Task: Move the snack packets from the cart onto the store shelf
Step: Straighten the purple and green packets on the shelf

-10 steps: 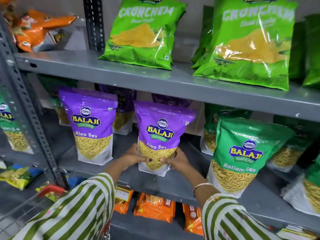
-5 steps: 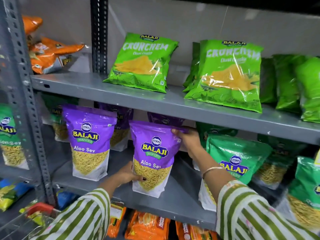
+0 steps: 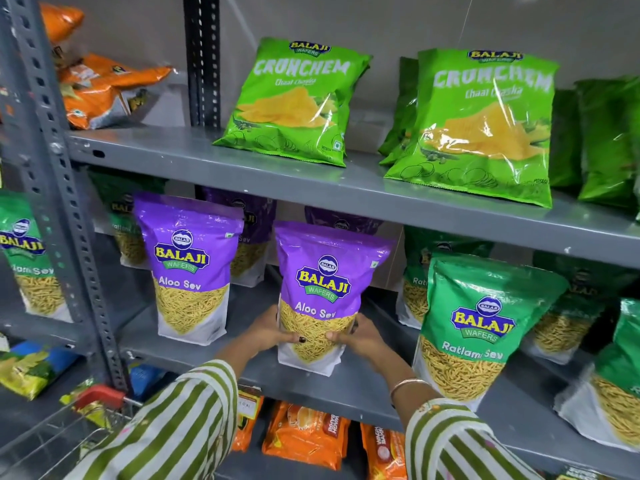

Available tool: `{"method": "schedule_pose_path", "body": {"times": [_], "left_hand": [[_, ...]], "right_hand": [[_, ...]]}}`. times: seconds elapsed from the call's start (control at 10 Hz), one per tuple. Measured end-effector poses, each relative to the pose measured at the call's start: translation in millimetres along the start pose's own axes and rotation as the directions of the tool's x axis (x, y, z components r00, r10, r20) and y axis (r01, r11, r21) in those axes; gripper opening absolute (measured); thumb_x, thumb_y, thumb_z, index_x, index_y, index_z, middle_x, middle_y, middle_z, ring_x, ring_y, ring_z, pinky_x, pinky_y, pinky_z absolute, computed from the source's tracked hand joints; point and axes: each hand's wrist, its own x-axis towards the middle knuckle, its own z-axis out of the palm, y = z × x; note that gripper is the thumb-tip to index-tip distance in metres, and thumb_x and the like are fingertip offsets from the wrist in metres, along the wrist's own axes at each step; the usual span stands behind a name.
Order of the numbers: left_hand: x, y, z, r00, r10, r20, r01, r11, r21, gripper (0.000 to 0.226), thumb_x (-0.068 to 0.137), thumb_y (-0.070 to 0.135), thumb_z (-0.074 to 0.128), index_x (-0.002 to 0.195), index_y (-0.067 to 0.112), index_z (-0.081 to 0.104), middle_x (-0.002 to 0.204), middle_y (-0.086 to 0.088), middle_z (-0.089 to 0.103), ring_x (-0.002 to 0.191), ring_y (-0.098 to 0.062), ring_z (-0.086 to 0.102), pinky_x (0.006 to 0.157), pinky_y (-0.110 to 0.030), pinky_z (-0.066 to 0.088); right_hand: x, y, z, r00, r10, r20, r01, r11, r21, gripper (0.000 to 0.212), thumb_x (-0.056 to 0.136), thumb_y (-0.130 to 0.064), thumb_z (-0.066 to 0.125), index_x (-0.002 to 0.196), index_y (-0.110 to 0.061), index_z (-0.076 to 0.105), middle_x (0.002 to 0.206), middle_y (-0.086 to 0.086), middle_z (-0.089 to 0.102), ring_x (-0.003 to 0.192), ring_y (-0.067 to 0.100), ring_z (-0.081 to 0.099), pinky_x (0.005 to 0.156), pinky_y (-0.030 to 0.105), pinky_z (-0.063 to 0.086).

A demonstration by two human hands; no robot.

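A purple Aloo Sev packet [image 3: 325,282] stands upright on the middle grey shelf [image 3: 363,386], near its front edge. My left hand [image 3: 266,332] grips its lower left side and my right hand [image 3: 360,337] grips its lower right side, thumbs on the front. A second purple Aloo Sev packet [image 3: 188,265] stands to its left, with more purple packets behind both. A green Ratlami Sev packet [image 3: 481,323] stands to its right. The cart [image 3: 69,431], with a red handle, shows at the bottom left; its contents are mostly hidden.
Two green Crunchem bags [image 3: 294,102] [image 3: 481,123] lean on the upper shelf [image 3: 311,174], orange packets [image 3: 100,88] at its left. Orange packets [image 3: 304,434] lie on the shelf below. A perforated grey upright [image 3: 65,209] stands left, with another bay's packets beyond.
My right hand has come down from the packet's top corner to its lower right side. Both hands now hold the packet's base, as they did a second ago.
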Motion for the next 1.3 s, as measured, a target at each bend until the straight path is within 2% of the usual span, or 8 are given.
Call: {"method": "schedule_pose_path", "body": {"times": [0.2, 0.3, 0.4, 0.5, 0.6, 0.7, 0.8, 1.3], "left_hand": [[-7.1, 16.2, -3.4, 0.978, -0.176, 0.11, 0.152, 0.968, 0.198, 0.085, 0.071, 0.028, 0.075, 0.137, 0.012, 0.024, 0.147, -0.01, 0.037, 0.13, -0.028, 0.042, 0.107, -0.043, 0.04], [-12.1, 35.4, -8.2, 0.842, -0.521, 0.138, 0.346, 0.719, 0.603, 0.085, 0.078, 0.042, 0.065, 0.141, 0.009, 0.019, 0.152, -0.01, 0.029, 0.133, -0.028, 0.04, 0.103, -0.044, 0.041], [-19.8, 69.3, 17.9, 0.563, -0.803, 0.195, 0.324, 0.431, 0.842, 0.054, 0.088, 0.046, 0.047, 0.12, 0.004, 0.043, 0.146, -0.014, 0.042, 0.132, -0.026, 0.044, 0.102, -0.042, 0.039], [-17.8, 81.7, 62.1, 0.592, -0.728, 0.345, 0.216, 0.556, 0.802, 0.049, 0.089, 0.043, 0.046, 0.118, 0.003, 0.047, 0.137, -0.015, 0.052, 0.126, -0.029, 0.05, 0.102, -0.047, 0.04], [-17.5, 88.9, 149.0, 0.855, -0.316, 0.412, 0.093, 0.873, 0.478, 0.06, 0.083, 0.032, 0.061, 0.131, 0.007, 0.036, 0.124, -0.01, 0.052, 0.112, -0.021, 0.05, 0.096, -0.039, 0.044], [-18.7, 86.2, 198.9, 0.945, -0.125, 0.304, 0.052, 0.97, 0.238, 0.08, 0.077, 0.023, 0.07, 0.141, 0.01, 0.022, 0.143, -0.011, 0.04, 0.126, -0.021, 0.043, 0.096, -0.029, 0.038], [-17.3, 79.7, 243.0, 0.995, 0.015, 0.103, -0.026, 0.994, 0.11, 0.077, 0.068, 0.015, 0.077, 0.133, 0.011, 0.036, 0.141, -0.01, 0.046, 0.127, -0.023, 0.044, 0.097, -0.028, 0.038], [-10.2, 80.1, 246.0, 0.999, 0.034, 0.001, -0.034, 0.994, 0.102, 0.061, 0.068, 0.01, 0.076, 0.122, 0.007, 0.047, 0.131, -0.012, 0.055, 0.122, -0.028, 0.051, 0.091, -0.028, 0.041]], "right_hand": [[-17.2, -5.2, -5.2, 0.992, 0.117, 0.038, -0.111, 0.984, -0.139, 0.083, 0.054, -0.037, 0.082, 0.123, -0.012, 0.044, 0.127, 0.008, 0.057, 0.112, 0.024, 0.056, 0.084, 0.038, 0.054], [-29.3, -1.8, -20.5, 0.968, 0.239, 0.083, -0.206, 0.935, -0.288, 0.065, 0.07, -0.029, 0.076, 0.122, -0.009, 0.043, 0.118, 0.009, 0.055, 0.096, 0.019, 0.057, 0.073, 0.032, 0.052], [-54.2, 10.7, -71.7, 0.73, 0.618, 0.292, -0.393, 0.729, -0.56, 0.008, 0.087, -0.023, 0.057, 0.089, -0.015, 0.056, 0.112, 0.011, 0.059, 0.085, 0.019, 0.059, 0.091, 0.039, 0.049], [-73.6, 23.3, -117.2, 0.535, 0.819, 0.207, -0.458, 0.487, -0.744, 0.019, 0.09, -0.031, 0.051, 0.088, -0.012, 0.058, 0.139, 0.016, 0.047, 0.116, 0.028, 0.055, 0.097, 0.037, 0.045], [-102.8, 38.2, -185.7, 0.688, 0.723, -0.064, -0.404, 0.308, -0.861, 0.04, 0.084, -0.034, 0.06, 0.1, 0.003, 0.062, 0.135, 0.017, 0.053, 0.124, 0.026, 0.051, 0.098, 0.031, 0.045], [-114.0, 52.2, -217.1, 0.865, 0.482, -0.137, -0.378, 0.448, -0.81, 0.058, 0.078, -0.037, 0.066, 0.119, 0.002, 0.054, 0.133, 0.017, 0.054, 0.121, 0.027, 0.053, 0.079, 0.027, 0.047], [-100.9, 80.0, -231.0, 0.971, 0.197, -0.138, -0.236, 0.892, -0.385, 0.08, 0.06, -0.029, 0.081, 0.126, -0.006, 0.042, 0.131, 0.014, 0.051, 0.115, 0.025, 0.051, 0.09, 0.03, 0.042], [-95.0, 75.5, -212.4, 0.982, 0.12, -0.145, -0.167, 0.908, -0.384, 0.054, 0.066, -0.018, 0.079, 0.113, -0.007, 0.054, 0.116, 0.015, 0.064, 0.102, 0.027, 0.06, 0.091, 0.035, 0.052]]}}
